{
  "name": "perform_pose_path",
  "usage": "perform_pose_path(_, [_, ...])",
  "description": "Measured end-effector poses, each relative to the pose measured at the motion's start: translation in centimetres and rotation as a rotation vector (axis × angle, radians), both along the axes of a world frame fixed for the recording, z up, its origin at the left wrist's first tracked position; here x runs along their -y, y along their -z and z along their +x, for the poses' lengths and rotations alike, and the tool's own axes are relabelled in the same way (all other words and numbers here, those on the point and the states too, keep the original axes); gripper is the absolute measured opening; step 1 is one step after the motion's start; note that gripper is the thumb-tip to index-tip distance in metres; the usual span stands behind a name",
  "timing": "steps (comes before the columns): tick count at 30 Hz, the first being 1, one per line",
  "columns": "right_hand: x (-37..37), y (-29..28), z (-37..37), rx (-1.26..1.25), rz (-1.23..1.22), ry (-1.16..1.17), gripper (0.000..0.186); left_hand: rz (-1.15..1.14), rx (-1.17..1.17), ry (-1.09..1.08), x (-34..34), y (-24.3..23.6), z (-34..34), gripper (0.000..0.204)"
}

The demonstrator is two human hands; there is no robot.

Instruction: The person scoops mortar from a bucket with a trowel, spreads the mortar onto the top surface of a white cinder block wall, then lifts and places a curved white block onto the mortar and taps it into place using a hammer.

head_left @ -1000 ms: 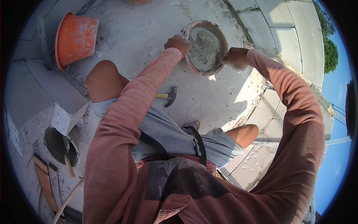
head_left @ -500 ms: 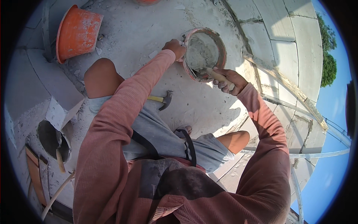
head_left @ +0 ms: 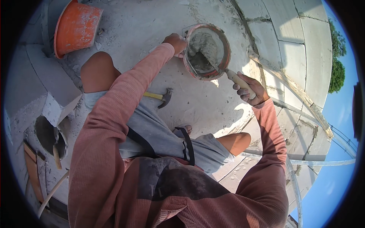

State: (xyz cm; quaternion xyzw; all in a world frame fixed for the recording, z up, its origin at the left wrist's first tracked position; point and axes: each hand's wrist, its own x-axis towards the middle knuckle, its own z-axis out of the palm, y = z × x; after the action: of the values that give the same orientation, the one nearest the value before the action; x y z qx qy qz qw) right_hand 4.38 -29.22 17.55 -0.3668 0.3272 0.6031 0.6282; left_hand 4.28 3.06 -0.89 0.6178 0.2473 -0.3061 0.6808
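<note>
In the head view, the right hand (head_left: 254, 89) is wrapped around the pale handle of a trowel (head_left: 241, 84), whose blade slants into the round bucket (head_left: 228, 53) over its near right rim. The left hand (head_left: 176, 43) is closed on the bucket's left rim, though some of its fingers are hidden. Wet grey mortar (head_left: 213, 48) lies inside, heaped toward the far side, with a darker hollow nearer the person. The bucket stands on the dusty floor (head_left: 140, 28), near that floor's right edge, where the pale block wall (head_left: 292, 24) begins. A hammer (head_left: 165, 98) lies on the floor by the person's left leg, and an orange tub (head_left: 79, 28) sits toward the floor's far left corner.

The step in hand looks like turning or scooping mortar. The next move seems to call for a steady left grip on the rim and a firm, shallow push under the heap, the blade level if it lifts a load.
</note>
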Motion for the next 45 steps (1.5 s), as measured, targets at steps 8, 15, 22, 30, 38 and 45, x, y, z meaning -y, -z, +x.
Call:
perform_pose_path(8, [-4.7,2.1,5.0,0.597,-0.561,-0.639,0.041,0.052,0.008,-0.004,0.3,0.7,0.3,0.03])
perform_pose_path(15, [-9.8,4.2,-2.4,1.861,-1.134,-2.021,0.022,0.111,0.024,-0.002,0.3,0.0,0.3,0.034])
perform_pose_path(22, [-9.8,-7.9,-3.3,1.735,-1.056,-1.906,0.037,0.192,0.007,-0.012,0.0,0.4,0.4,0.037])
perform_pose_path(30, [-11.0,0.7,-0.6,1.517,-1.02,-2.103,0.022,0.323,0.058,0.058,0.7,-0.8,0.1,0.043])
perform_pose_path(38, [-13.5,-3.0,4.4,1.495,-1.113,-2.326,0.021,0.331,0.034,0.069,0.2,-0.9,-0.3,0.041])
perform_pose_path(45, [-12.4,1.5,4.1,1.672,-1.217,-2.256,0.02,0.334,0.081,0.062,1.2,-0.6,0.3,0.043])
